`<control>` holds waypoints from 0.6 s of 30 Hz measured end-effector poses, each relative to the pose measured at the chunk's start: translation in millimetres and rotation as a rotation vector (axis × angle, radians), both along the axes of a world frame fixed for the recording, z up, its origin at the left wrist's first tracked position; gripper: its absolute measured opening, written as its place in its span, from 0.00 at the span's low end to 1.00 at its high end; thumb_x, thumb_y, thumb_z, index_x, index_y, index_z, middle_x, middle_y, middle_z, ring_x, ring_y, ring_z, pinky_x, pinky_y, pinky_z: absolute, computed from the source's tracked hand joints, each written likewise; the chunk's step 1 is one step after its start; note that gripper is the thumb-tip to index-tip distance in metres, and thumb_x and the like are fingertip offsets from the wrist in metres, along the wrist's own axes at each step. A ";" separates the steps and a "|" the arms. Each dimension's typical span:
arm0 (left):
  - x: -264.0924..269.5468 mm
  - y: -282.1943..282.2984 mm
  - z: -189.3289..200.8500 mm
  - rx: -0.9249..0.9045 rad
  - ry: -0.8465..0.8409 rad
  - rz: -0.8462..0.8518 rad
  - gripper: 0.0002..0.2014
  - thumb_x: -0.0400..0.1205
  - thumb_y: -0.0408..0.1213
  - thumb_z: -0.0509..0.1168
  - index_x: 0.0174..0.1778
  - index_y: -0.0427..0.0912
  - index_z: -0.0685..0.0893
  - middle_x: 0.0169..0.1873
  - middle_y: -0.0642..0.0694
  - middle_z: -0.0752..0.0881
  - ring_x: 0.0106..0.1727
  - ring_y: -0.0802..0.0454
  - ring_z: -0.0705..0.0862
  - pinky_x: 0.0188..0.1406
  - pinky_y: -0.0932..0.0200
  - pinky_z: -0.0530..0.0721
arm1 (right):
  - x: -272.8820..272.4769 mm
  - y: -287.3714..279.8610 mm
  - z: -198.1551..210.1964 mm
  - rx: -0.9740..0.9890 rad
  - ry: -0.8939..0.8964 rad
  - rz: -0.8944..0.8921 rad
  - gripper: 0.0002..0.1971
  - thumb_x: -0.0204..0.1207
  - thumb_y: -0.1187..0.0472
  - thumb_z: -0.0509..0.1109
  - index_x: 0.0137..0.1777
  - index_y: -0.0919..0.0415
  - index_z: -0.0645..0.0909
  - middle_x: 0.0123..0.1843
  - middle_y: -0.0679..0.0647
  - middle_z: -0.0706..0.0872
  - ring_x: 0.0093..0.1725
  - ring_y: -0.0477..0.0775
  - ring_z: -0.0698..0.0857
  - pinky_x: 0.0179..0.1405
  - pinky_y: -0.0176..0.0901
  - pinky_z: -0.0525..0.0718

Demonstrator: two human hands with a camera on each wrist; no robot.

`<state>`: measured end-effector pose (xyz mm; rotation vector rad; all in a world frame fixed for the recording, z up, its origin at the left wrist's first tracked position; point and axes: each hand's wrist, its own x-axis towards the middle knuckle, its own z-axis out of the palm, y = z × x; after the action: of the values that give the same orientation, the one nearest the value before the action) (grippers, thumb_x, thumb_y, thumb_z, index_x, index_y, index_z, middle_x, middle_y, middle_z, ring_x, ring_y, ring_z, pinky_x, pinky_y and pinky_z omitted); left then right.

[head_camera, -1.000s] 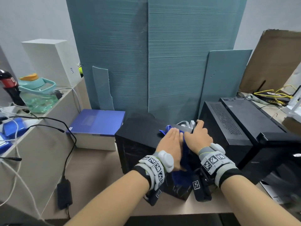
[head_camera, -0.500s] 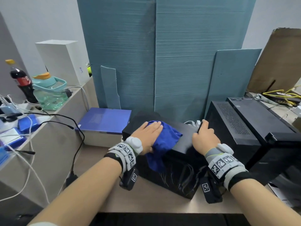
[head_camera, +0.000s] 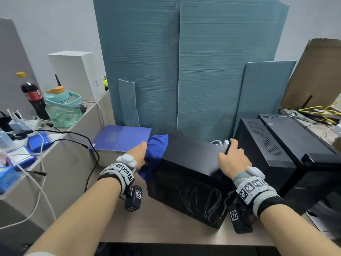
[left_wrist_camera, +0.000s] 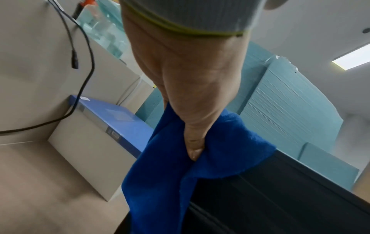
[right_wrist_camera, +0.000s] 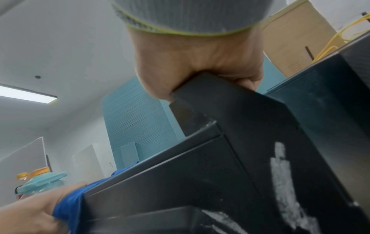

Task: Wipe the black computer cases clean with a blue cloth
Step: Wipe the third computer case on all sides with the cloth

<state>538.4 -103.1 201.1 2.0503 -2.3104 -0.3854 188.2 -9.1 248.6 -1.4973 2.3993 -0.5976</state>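
Observation:
A black computer case (head_camera: 193, 157) lies on the desk in front of me. My left hand (head_camera: 138, 154) grips a blue cloth (head_camera: 156, 152) at the case's top left edge; part of the cloth hangs down the left side. In the left wrist view the thumb (left_wrist_camera: 194, 152) pinches the cloth (left_wrist_camera: 170, 182) against the case (left_wrist_camera: 280, 197). My right hand (head_camera: 232, 157) curls over the top right edge of the case, as the right wrist view shows (right_wrist_camera: 196, 63). Two more black cases (head_camera: 262, 145) (head_camera: 299, 141) stand to the right.
Tall teal boards (head_camera: 184, 71) lean right behind the case. A blue-lidded box (head_camera: 121, 139) sits left of it, with black cables (head_camera: 88, 163) hanging nearby. A shelf on the left holds a water jug (head_camera: 62, 108) and a cola bottle (head_camera: 32, 97). Cardboard (head_camera: 313, 74) stands at the far right.
My left hand has swept the blue cloth leftward across the case's top, from beside the right hand to the left edge. The right hand has stayed on the right edge.

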 end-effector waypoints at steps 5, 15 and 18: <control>6.1 5.7 1.6 0.031 0.066 0.015 0.20 0.75 0.49 0.70 0.58 0.44 0.76 0.49 0.45 0.87 0.48 0.41 0.87 0.52 0.45 0.87 | 5.5 9.8 -0.1 -0.016 0.002 -0.010 0.36 0.74 0.53 0.62 0.82 0.49 0.56 0.65 0.64 0.78 0.50 0.69 0.81 0.50 0.56 0.79; 24.8 8.9 -54.3 0.025 0.350 0.020 0.15 0.66 0.60 0.73 0.46 0.62 0.83 0.36 0.61 0.89 0.41 0.56 0.91 0.38 0.51 0.90 | 22.5 49.4 -28.9 -0.216 0.074 -0.070 0.38 0.71 0.59 0.71 0.81 0.61 0.62 0.65 0.62 0.83 0.61 0.69 0.79 0.55 0.61 0.77; 23.6 18.1 -55.9 -0.012 0.434 -0.001 0.22 0.62 0.59 0.78 0.50 0.60 0.83 0.38 0.61 0.90 0.39 0.59 0.91 0.38 0.50 0.91 | 26.7 49.1 -33.1 -0.254 0.090 -0.110 0.36 0.72 0.58 0.73 0.80 0.63 0.64 0.64 0.61 0.84 0.60 0.69 0.79 0.56 0.61 0.76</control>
<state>562.0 -85.0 145.2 1.7428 -2.0445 -0.7307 215.0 40.0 215.5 -1.5238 2.5673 -0.9075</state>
